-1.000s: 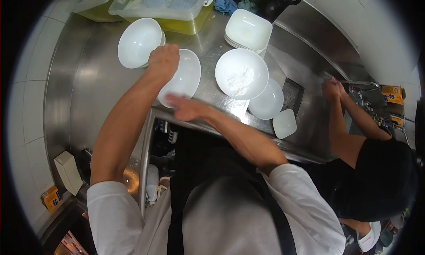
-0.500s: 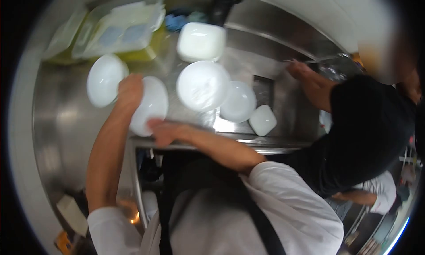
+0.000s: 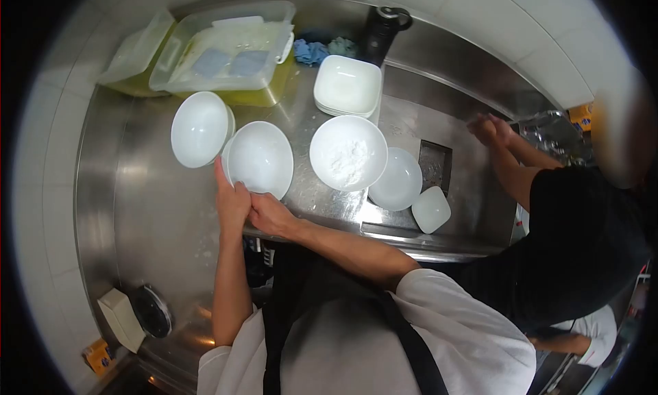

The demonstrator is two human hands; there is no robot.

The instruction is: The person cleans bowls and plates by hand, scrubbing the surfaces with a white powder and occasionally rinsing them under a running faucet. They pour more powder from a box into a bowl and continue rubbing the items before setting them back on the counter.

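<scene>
My left hand [image 3: 233, 198] is against the near left side of a round white bowl [image 3: 259, 158], fingers along its outer wall. Close beside it, my right hand [image 3: 271, 215] grips the same bowl at its near rim, its fingertips partly hidden. Another white bowl edge shows under this one at the left. To the left is a second stack of round white bowls [image 3: 200, 129]. A white bowl with foamy residue inside [image 3: 348, 154] lies to the right.
Square white bowls [image 3: 348, 80] are stacked behind. A round bowl [image 3: 396, 180] and a small square one [image 3: 432, 210] lie at the sink. Further left are a plastic tub of yellowish liquid [image 3: 274, 80], blue cloths [image 3: 310, 52] and a black container [image 3: 382, 35]. A co-worker's hands [image 3: 492, 129] are over the sink.
My left hand has come down to the bowl's near left side. My right hand, blurred earlier, now meets it at the near rim. The whole view has shifted.
</scene>
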